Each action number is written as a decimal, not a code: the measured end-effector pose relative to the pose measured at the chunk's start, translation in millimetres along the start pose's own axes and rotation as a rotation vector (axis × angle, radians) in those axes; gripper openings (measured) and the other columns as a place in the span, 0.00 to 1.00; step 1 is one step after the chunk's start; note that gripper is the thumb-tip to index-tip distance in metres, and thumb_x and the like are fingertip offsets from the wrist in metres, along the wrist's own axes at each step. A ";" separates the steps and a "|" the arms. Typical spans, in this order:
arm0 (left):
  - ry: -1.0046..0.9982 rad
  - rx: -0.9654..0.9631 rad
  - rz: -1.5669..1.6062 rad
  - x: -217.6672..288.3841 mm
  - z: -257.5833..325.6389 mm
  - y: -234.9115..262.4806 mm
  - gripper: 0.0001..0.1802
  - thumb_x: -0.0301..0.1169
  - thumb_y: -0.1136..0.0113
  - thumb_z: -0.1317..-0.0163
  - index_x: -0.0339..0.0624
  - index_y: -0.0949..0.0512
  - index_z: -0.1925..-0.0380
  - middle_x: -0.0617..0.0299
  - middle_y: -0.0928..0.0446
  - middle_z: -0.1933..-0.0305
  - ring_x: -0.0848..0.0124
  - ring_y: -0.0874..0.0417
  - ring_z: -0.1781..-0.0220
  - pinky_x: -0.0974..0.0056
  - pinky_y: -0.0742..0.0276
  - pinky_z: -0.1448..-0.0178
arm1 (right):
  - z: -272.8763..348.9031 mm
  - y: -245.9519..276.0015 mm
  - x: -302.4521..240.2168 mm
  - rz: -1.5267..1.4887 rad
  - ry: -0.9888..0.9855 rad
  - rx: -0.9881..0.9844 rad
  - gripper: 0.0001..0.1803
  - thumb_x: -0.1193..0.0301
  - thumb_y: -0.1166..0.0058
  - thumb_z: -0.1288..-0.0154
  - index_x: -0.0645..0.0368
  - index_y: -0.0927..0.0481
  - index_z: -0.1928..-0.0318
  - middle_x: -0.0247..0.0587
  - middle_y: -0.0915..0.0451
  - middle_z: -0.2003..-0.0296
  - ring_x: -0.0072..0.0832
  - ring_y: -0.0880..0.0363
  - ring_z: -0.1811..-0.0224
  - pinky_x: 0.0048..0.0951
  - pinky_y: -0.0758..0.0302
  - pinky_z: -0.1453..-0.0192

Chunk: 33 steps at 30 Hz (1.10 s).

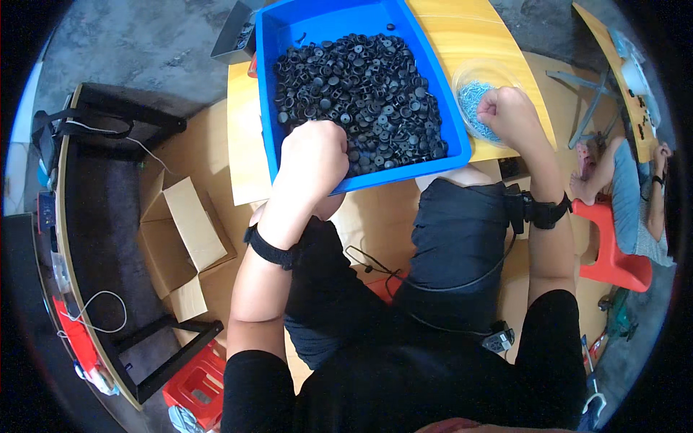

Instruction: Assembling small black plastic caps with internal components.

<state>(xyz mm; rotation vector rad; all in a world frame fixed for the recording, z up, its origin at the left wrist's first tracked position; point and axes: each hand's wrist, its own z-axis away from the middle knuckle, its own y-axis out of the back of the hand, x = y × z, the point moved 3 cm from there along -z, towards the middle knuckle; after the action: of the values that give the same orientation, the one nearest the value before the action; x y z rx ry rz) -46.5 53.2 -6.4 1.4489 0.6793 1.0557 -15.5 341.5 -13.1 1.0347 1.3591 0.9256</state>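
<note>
A blue tray (390,176) holds a deep heap of small round black plastic parts (354,86), some like caps with a hole or rim. My left hand (314,155) is over the tray's near left corner, its back up and its fingers curled closed beside the heap. What those fingers hold, if anything, is hidden. To the right stands a clear round bowl (462,71) of small shiny screw-like metal pieces (471,97). My right hand (511,115) is above the bowl's right side, fingers curled together; nothing in them can be made out.
Tray and bowl stand on a yellow wooden table (476,36). A dark open box (234,40) sits behind its left corner. Left on the floor lies an open cardboard box (191,224), near a black-framed bench. At far right another person sits on a red stool (617,252). A cable crosses my lap.
</note>
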 end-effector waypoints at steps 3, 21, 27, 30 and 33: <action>-0.040 -0.009 0.018 -2.9 -2.0 -2.5 0.06 0.29 0.36 0.60 0.41 0.18 0.79 0.50 0.22 0.77 0.56 0.19 0.70 0.58 0.24 0.62 | 2.7 2.4 -1.6 -0.032 -0.050 0.005 0.03 0.75 0.42 0.59 0.59 0.21 0.79 0.46 0.22 0.78 0.38 0.22 0.74 0.33 0.26 0.64; -0.183 -0.200 0.179 -11.7 -6.3 -1.0 0.09 0.26 0.36 0.62 0.39 0.18 0.75 0.50 0.21 0.76 0.58 0.19 0.68 0.58 0.24 0.59 | 48.2 24.1 -87.8 -1.359 0.080 -0.067 0.13 0.78 0.43 0.44 0.63 0.23 0.57 0.39 0.20 0.70 0.18 0.24 0.73 0.18 0.27 0.66; -0.150 -0.057 0.132 -12.8 0.5 -1.0 0.09 0.24 0.38 0.62 0.40 0.18 0.76 0.50 0.21 0.74 0.56 0.19 0.67 0.58 0.24 0.59 | 56.9 13.3 -103.4 -1.447 0.037 -0.062 0.08 0.79 0.45 0.43 0.65 0.23 0.61 0.44 0.19 0.70 0.21 0.22 0.73 0.19 0.25 0.67; -0.118 -0.052 0.087 -16.2 -4.3 -5.2 0.08 0.25 0.38 0.62 0.39 0.18 0.76 0.49 0.21 0.74 0.56 0.19 0.67 0.58 0.24 0.59 | 59.4 7.0 -107.6 -1.465 0.003 -0.048 0.06 0.78 0.45 0.43 0.64 0.24 0.63 0.44 0.19 0.70 0.22 0.21 0.72 0.19 0.25 0.68; -0.150 -0.053 0.130 -16.2 -0.6 -2.4 0.08 0.28 0.37 0.61 0.39 0.18 0.78 0.48 0.21 0.75 0.56 0.19 0.68 0.58 0.24 0.59 | 62.8 2.3 -110.1 -1.448 -0.006 -0.028 0.05 0.77 0.45 0.42 0.64 0.24 0.64 0.43 0.19 0.71 0.21 0.21 0.72 0.19 0.25 0.68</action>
<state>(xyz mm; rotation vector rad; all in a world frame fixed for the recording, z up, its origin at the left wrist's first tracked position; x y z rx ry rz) -53.6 39.6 -12.4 1.5254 0.4517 1.0448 44.7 234.8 19.3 -0.1331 1.6042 -0.1631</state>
